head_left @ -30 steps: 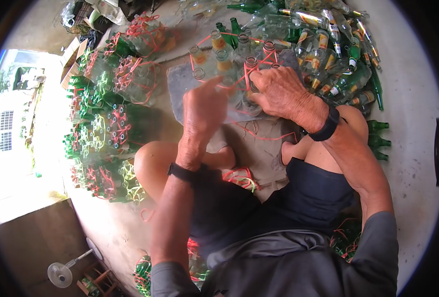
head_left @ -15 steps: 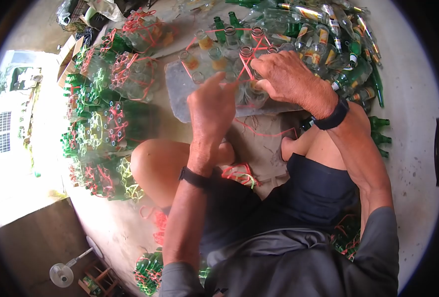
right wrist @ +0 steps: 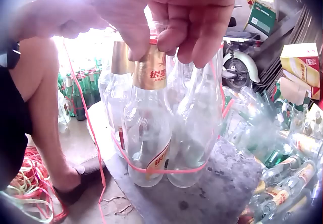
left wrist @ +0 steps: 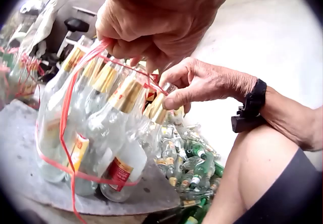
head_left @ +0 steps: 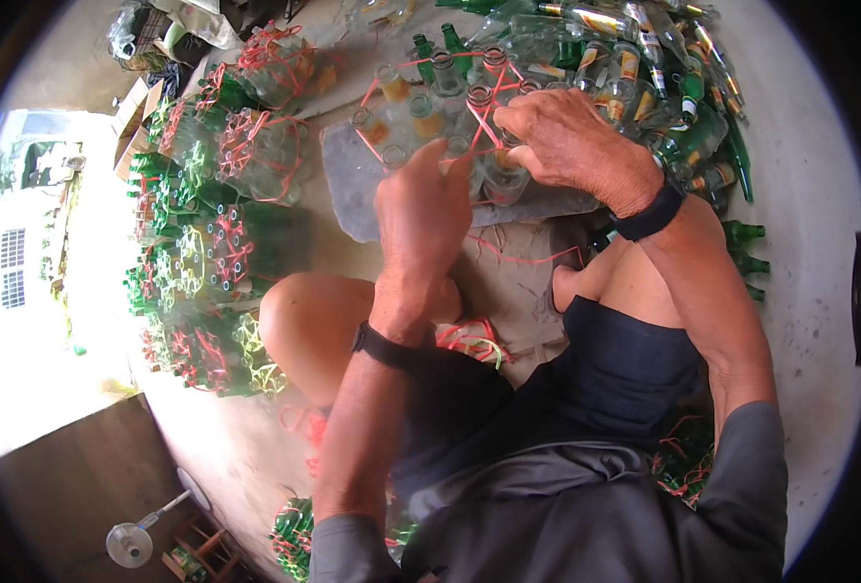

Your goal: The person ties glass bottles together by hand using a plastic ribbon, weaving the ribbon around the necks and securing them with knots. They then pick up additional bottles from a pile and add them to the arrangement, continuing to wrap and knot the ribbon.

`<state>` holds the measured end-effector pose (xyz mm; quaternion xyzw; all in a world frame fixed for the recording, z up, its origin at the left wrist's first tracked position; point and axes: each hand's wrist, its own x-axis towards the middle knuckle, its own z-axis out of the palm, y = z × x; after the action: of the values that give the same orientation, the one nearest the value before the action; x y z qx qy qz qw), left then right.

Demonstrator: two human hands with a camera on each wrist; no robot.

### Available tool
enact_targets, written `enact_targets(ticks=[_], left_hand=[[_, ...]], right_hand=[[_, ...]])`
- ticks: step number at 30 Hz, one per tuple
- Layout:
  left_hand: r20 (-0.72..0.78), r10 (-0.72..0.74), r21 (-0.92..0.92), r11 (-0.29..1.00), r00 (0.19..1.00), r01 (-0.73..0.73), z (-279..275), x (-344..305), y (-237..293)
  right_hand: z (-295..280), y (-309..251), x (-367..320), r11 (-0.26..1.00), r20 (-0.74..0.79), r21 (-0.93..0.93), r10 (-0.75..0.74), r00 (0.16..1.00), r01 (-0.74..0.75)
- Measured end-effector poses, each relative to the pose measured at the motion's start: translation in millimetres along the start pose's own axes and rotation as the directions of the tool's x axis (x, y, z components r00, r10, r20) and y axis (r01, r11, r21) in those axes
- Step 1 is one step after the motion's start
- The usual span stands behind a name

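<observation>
Several clear glass bottles point(left wrist: 103, 128) with gold foil necks stand upright in a bundle on a grey slab point(head_left: 353, 199). Red plastic twine point(left wrist: 65, 105) circles their lower bodies and weaves between the necks at the top. My left hand point(head_left: 421, 219) grips a strand of it at the near side of the bundle, and the tail hangs down in the left wrist view. With thumb and fingers, my right hand point(head_left: 581, 146) pinches a bottle neck point(right wrist: 150, 72) at the bundle's right side. The fingers hide the mouth of that bottle.
Loose bottles point(head_left: 625, 73) lie heaped at the back right. Twine-bound bundles of bottles point(head_left: 192, 253) stand along the left. A tangle of twine point(head_left: 474, 342) lies on the floor between the person's legs. A fan point(head_left: 129, 544) is at the lower left.
My left hand has shifted a little to the right, closer to my right hand, with the twine in it. The right hand stays at the bottle necks.
</observation>
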<state>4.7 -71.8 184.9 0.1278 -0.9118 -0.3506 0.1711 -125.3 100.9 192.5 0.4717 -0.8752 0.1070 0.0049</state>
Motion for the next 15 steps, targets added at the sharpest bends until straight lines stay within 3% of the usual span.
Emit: enact_targets(ticks=[7, 9, 15], left_hand=[[0.089, 0.176, 0.272, 0.943, 0.980, -0.194, -13, 12, 4], [0.193, 0.302, 0.356, 0.865, 0.934, -0.353, -17, 18, 5], [0.339, 0.421, 0.358, 0.769, 0.841, -0.530, -24, 49, 7]], right_hand=[[7, -2, -2, 0.999, -0.059, 0.036, 0.000, 0.998, 0.002], [9, -2, -3, 0.999, -0.062, 0.037, 0.000, 0.998, 0.002], [14, -2, -6, 0.997, -0.087, 0.071, -0.020, 0.996, 0.027]])
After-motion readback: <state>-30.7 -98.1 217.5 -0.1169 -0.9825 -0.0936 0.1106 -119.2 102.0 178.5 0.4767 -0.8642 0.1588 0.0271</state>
